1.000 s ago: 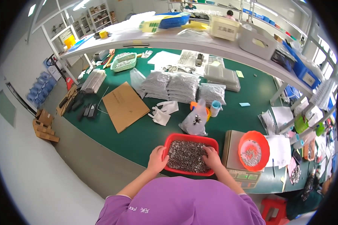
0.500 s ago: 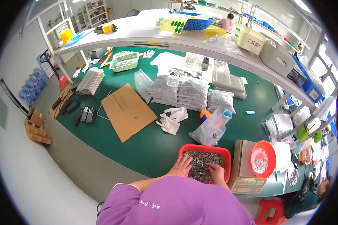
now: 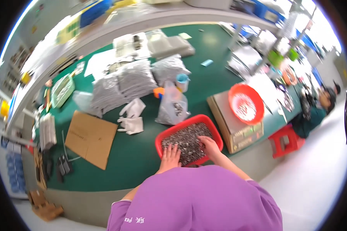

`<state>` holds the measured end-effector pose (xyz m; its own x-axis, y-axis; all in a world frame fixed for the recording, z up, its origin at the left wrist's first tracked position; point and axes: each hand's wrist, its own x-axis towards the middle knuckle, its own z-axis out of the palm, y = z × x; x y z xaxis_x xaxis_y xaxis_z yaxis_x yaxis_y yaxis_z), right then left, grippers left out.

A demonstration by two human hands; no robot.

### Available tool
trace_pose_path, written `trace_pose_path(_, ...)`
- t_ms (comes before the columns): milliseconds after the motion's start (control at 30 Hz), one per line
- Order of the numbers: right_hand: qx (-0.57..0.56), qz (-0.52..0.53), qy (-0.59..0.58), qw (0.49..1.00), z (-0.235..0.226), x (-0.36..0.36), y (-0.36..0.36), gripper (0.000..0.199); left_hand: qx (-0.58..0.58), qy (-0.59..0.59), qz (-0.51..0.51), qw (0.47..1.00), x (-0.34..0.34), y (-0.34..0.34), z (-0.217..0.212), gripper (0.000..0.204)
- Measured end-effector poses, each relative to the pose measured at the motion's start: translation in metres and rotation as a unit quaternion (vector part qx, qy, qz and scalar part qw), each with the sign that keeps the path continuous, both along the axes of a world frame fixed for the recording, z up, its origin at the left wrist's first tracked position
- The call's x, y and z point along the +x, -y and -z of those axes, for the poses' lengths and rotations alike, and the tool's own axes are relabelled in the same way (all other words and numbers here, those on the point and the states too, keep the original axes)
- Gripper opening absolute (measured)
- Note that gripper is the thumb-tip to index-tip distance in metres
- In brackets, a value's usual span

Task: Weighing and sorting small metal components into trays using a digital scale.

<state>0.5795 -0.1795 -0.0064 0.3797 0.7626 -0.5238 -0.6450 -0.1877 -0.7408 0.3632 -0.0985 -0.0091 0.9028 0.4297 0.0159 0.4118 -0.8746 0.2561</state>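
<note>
A red plastic tray (image 3: 219, 139) stands at the table's near edge, filled with small dark metallic pieces (image 3: 187, 134). My left hand (image 3: 169, 157) lies on these pieces at the tray's near left side, its fingers stretched out. Over the right part of the same tray, my right hand (image 3: 211, 147) dips its fingertips among the pieces. Those fingers are drawn together, and anything between them is too small to make out. Just beyond the tray rests a clear plastic bag (image 3: 169, 111) with some small parts inside and a light blue cylinder (image 3: 182, 82) at its top.
Right of the tray, a scale (image 3: 241, 140) carries a red bowl (image 3: 258, 111) of small pale parts. White gloves (image 3: 132, 125) and flat cardboard (image 3: 90, 136) lie leftward, with stacked plastic-wrapped packs (image 3: 123, 82) behind. A shelf (image 3: 142, 23) spans the back; another person (image 3: 316, 111) sits right.
My view has swung to the right and tilted, so the table's contents appear shifted leftward and turned. Both hands stay in the red tray.
</note>
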Motion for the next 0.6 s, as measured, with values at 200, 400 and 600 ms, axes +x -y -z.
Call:
trace_pose_path(200,-0.033,0.046,-0.101,0.993,-0.024,0.003,-0.003,0.016,0.004,-0.020,0.002,1.000,0.003,0.000,0.016,0.070)
trace_pose_path(400,0.051,0.053,-0.101,0.992,-0.015,0.009,-0.005,0.016,0.003,-0.038,0.007,0.999,0.011,0.002,0.007,0.069)
trace_pose_path(600,0.088,0.068,-0.219,0.969,-0.021,0.009,-0.004,0.034,-0.009,-0.050,0.001,0.999,0.010,0.003,0.001,0.068)
